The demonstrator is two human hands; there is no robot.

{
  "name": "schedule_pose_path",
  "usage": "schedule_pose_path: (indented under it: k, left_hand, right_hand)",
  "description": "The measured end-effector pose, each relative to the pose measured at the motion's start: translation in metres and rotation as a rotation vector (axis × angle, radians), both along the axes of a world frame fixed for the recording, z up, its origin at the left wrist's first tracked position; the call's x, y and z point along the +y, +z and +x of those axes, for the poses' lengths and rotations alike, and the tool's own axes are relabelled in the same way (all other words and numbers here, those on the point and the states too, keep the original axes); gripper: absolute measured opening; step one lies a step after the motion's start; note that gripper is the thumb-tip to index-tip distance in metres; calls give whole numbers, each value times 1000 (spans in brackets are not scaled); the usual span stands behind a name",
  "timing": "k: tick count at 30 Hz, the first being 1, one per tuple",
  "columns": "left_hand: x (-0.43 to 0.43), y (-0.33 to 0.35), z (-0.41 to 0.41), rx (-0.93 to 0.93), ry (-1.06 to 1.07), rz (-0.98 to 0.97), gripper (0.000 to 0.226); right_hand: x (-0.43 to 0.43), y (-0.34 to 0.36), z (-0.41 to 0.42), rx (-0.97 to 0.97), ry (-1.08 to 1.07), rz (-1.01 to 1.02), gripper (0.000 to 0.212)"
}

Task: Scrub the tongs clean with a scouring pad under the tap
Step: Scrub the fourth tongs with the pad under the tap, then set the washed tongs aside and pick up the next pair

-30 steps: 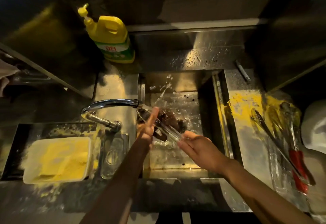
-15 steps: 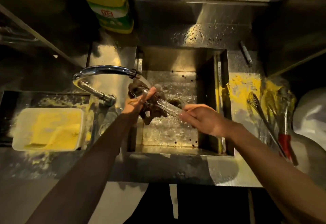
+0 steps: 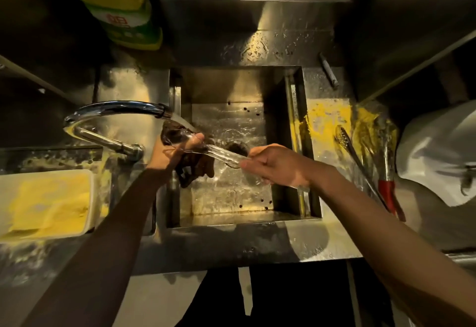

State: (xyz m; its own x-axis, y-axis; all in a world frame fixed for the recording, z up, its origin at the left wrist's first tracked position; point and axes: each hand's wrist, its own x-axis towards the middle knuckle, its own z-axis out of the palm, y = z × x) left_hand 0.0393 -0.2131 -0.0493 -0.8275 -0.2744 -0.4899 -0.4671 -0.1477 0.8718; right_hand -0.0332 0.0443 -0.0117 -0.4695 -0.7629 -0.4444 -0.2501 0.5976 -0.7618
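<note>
Metal tongs (image 3: pixel 221 153) stretch across the steel sink (image 3: pixel 293 110) under the running tap (image 3: pixel 121 107). My right hand (image 3: pixel 275 165) grips their handle end at the right. My left hand (image 3: pixel 170 155) holds a dark scouring pad (image 3: pixel 195 167) wrapped around the tongs' head, right below the spout, with the thumb pressed over the metal. Water pours over the pad and splashes on the sink floor. The tips of the tongs are hidden by the pad.
A yellow dish-soap bottle (image 3: pixel 123 9) stands behind the tap. A white tub of yellow batter (image 3: pixel 43 203) sits at the left. Other utensils, one with red handles (image 3: pixel 386 192), lie on the yellow-smeared counter at the right beside a white bowl (image 3: pixel 443 156).
The view tilted down and closer. My left hand closed the pad around the tongs' head and shifted up-left toward the spout; my right hand kept its grip on the handle.
</note>
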Motion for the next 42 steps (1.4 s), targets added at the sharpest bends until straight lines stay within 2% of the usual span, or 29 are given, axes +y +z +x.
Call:
schedule_pose_path:
  k: [2, 4, 5, 7, 8, 11, 13, 15, 17, 20, 24, 27, 29, 31, 35, 38, 39, 42]
  left_hand:
    - [6, -3, -1, -43, 8, 112, 43]
    - [15, -6, -4, -155, 103, 264, 58]
    - [18, -8, -8, -189, 123, 250, 61]
    - [20, -6, -13, -201, 71, 100, 73]
    - [23, -6, -14, -175, 68, 39, 71]
    - [32, -6, -13, -142, 121, -27, 38]
    - [43, -4, -10, -100, 180, 19, 34]
    - [50, -8, -11, -116, 250, 141, 36]
    - [54, -7, -12, -177, 341, 250, 29]
    - [75, 2, -15, -199, 406, 291, 25]
    - [110, 24, -14, -140, 331, 240, 29]
    - [126, 43, -11, -14, 194, 131, 41]
    - [131, 54, -9, 8, 196, 103, 52]
    - [141, 72, -10, 9, 184, 134, 56]
    - [171, 114, -18, 14, 177, 176, 28]
    - [184, 128, -34, 7, 148, 181, 36]
    - [199, 154, -42, 24, 41, 206, 32]
    - [220, 174, -56, 87, -17, 214, 28]
  right_hand:
    - [-2, 3, -1, -23, -15, 8, 54]
    - [-4, 1, 3, -2, -26, 3, 55]
    - [-2, 1, 4, 6, -29, -8, 55]
    - [7, 6, 2, -14, -37, -20, 53]
    - [17, 12, -1, -25, -46, -9, 53]
    - [35, 30, -15, -25, -16, 76, 49]
    - [50, 34, -24, 5, -19, 116, 48]
    - [69, 29, -27, 35, -119, 98, 57]
    - [81, 21, -20, 158, -258, 40, 62]
    - [77, 12, 1, 310, -372, 28, 55]
    - [68, -1, 17, 402, -361, 138, 53]
    - [80, 3, 20, 524, -356, 170, 34]
    - [90, 11, 19, 537, -357, 164, 24]
    - [104, 27, 18, 559, -375, 131, 27]
    - [129, 70, 21, 620, -504, 50, 42]
    - [137, 90, 16, 681, -572, -7, 42]
    - [153, 112, 29, 764, -671, -4, 43]
    - [169, 135, 31, 860, -737, -24, 52]
